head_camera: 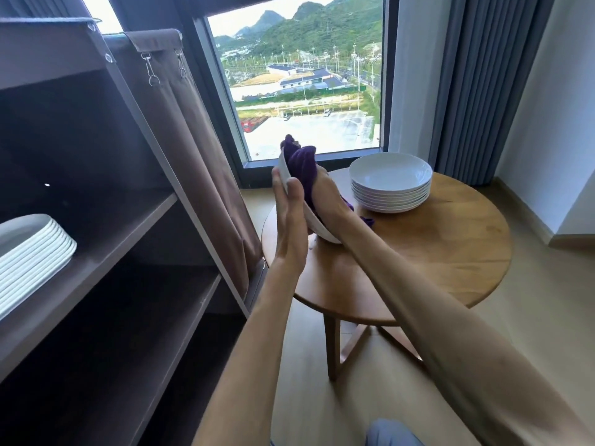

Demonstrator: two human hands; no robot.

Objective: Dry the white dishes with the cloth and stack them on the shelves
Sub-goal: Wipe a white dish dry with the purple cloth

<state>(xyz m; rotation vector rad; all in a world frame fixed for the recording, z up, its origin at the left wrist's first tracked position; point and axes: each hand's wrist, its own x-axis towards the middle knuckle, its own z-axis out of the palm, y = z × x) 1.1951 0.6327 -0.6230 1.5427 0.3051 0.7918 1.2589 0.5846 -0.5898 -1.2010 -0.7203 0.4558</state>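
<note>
Hands work together — the left hand (pixel 289 220) lies flat behind the tilted round white dish (pixel 317 222), thumb on its rim, while the right hand (pixel 328 196) presses the bunched purple cloth (pixel 301 162) inside — it should rub all around without letting the dish slip.

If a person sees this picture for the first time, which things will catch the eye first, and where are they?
In the centre, the left hand holds a tilted white dish on edge while the right hand presses a purple cloth into it. Behind them a stack of white dishes stands on the round wooden table. Another stack lies on the dark shelf at the left.
</note>
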